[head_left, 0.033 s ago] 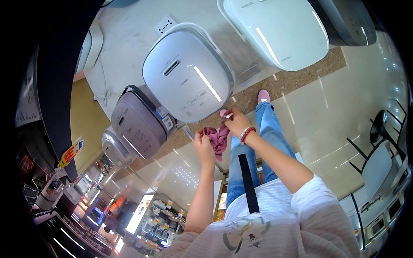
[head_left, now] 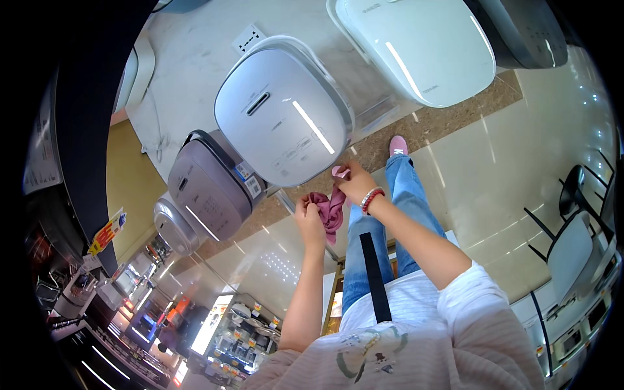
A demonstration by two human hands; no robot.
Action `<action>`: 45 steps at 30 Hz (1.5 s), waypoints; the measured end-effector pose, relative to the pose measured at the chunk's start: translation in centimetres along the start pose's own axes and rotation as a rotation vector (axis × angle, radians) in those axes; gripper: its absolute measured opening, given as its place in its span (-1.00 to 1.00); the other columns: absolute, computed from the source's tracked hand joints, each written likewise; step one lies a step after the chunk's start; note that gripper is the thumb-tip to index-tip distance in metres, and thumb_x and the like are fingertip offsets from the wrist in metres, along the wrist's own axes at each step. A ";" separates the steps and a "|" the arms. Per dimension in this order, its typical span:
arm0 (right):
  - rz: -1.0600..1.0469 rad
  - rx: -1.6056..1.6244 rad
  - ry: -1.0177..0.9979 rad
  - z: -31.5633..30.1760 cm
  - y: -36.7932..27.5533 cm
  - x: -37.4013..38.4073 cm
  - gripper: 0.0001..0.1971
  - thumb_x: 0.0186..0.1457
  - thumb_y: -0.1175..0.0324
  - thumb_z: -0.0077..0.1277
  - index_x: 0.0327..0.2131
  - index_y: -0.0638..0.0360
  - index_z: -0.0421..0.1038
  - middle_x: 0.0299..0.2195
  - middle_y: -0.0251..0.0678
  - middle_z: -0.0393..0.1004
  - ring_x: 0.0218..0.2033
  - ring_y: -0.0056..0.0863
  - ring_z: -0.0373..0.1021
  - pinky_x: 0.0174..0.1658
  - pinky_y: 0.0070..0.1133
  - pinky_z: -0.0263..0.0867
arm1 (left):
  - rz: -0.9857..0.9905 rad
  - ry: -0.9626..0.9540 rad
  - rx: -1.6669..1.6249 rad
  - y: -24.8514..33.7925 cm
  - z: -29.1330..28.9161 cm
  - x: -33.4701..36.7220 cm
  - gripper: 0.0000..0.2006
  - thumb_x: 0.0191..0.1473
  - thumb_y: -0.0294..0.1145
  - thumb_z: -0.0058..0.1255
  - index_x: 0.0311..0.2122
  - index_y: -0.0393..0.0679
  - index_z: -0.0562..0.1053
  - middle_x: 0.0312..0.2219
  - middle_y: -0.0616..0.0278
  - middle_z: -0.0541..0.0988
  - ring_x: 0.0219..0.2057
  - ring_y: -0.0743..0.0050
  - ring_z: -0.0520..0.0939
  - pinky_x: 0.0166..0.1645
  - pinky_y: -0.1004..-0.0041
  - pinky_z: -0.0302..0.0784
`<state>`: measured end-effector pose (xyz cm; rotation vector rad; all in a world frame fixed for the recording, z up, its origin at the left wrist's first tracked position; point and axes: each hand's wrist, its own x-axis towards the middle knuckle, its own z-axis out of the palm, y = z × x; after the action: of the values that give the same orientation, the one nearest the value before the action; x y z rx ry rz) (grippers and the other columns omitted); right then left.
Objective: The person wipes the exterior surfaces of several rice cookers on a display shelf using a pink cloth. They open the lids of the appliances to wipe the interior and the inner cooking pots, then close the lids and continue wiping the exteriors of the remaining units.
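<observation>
A mauve-pink cloth (head_left: 334, 214), bunched and twisted, hangs in front of my body at the counter's edge. My left hand (head_left: 307, 218) is closed on its left side, fingers pinching the fabric. Higher and to the right, my right hand (head_left: 355, 184) grips the upper end, and a paler pink bit of cloth shows above its fingers. Just beyond both hands stands a rice cooker (head_left: 276, 140) with a silvery-blue lid; neither hand touches it. To its left is a mauve-grey rice cooker (head_left: 205, 188) with a dark handle and tags on its side.
A pale mint rice cooker (head_left: 422, 55) and a dark grey appliance (head_left: 530, 39) stand at the far right of the marble counter (head_left: 188, 58). A smaller silver cooker (head_left: 174, 224) is at the left end. A wall socket (head_left: 249, 39) lies behind. Chairs (head_left: 572, 250) stand at right.
</observation>
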<state>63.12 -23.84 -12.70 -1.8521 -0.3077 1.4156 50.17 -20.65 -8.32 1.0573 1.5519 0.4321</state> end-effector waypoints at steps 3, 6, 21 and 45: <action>-0.045 -0.114 -0.148 0.5 0.4 1.4 -0.74 -0.13 0.32 -0.01 -0.39 0.28 0.25 -0.55 -0.08 0.41 -0.45 -0.18 0.38 -0.36 -0.43 0.27 | -0.072 -0.010 0.006 -1.0 0.3 0.6 -0.81 -0.10 -0.50 -0.30 -0.39 -0.35 0.35 -0.53 0.28 0.40 -0.51 0.63 0.35 -0.39 0.62 0.29; -0.142 -0.227 -0.277 1.2 1.0 2.7 -0.80 -0.14 0.35 -0.06 -0.43 0.23 0.23 -0.55 -0.09 0.39 -0.46 -0.13 0.35 -0.38 -0.37 0.24 | -0.074 -0.025 0.076 -1.4 0.8 0.6 -0.80 -0.12 -0.50 -0.29 -0.39 -0.35 0.35 -0.53 0.28 0.41 -0.51 0.63 0.35 -0.39 0.62 0.30; -0.234 -0.316 -0.323 1.0 0.9 2.9 -0.83 -0.11 0.36 -0.11 -0.40 0.20 0.24 -0.52 -0.08 0.40 -0.44 -0.12 0.35 -0.36 -0.35 0.23 | 0.465 0.334 0.417 3.1 0.6 -0.7 -0.63 0.01 -0.39 -0.21 -0.05 -0.29 0.21 -0.03 -0.01 0.21 -0.01 0.24 0.24 0.07 0.34 0.12; -0.002 -0.335 -0.508 -0.2 -2.5 2.6 -0.85 -0.10 0.40 -0.17 -0.62 0.22 0.32 -0.66 -0.18 0.43 -0.65 -0.35 0.40 -0.50 -0.50 0.33 | 0.772 -0.046 0.944 10.9 0.0 6.2 -0.57 0.13 -0.28 -0.39 0.13 -0.06 0.13 0.13 0.16 0.13 0.21 0.20 -0.02 0.20 0.05 -0.28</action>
<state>64.87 -20.65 -12.82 -1.7115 -0.8420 1.9149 54.72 -9.90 -3.74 2.4010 1.2416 0.1517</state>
